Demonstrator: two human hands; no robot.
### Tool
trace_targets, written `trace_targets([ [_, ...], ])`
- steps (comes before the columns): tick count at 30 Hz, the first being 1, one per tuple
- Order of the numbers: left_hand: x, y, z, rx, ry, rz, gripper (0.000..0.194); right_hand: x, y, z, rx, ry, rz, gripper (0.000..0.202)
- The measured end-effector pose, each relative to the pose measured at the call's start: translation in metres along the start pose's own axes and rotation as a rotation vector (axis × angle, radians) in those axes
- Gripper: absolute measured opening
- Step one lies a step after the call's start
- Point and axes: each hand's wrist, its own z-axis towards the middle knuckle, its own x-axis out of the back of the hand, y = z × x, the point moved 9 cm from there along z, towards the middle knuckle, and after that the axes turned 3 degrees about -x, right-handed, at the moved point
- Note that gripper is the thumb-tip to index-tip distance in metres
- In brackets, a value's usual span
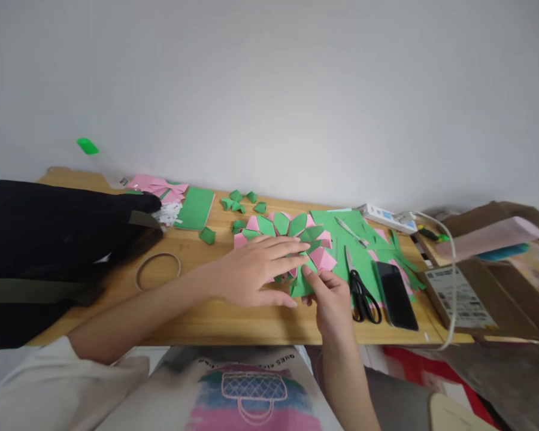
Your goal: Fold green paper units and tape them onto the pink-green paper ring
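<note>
In the head view a pink and green folded paper flower (281,224) lies on the wooden table, its petals fanned out in a ring. My left hand (263,269) rests flat over the flower's middle, fingers stretched to the right, and hides much of it. At the flower's lower right edge my right hand (330,293) pinches a green paper petal (300,286) between thumb and fingers. Black-handled scissors (363,293) lie just right of that hand. Several small folded green paper pieces (236,196) are scattered behind and left of the flower.
A dark bag (63,239) covers the table's left end, beside a tape ring (158,256) and a green paper stack (194,208). Rightward are a green sheet (341,263), a phone (396,296), a power strip (388,218) with a white cable, and a cardboard box (503,293).
</note>
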Motion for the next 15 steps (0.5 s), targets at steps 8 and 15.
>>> trace_targets([
  [8,-0.010,-0.022,0.014,-0.064,-0.067,0.041,0.064,0.013,0.009,0.003,0.036,0.012,-0.121,0.052],
  [15,-0.014,-0.035,0.012,-0.064,-0.032,0.013,0.056,0.014,-0.044,-0.046,0.994,0.192,-0.763,0.029],
])
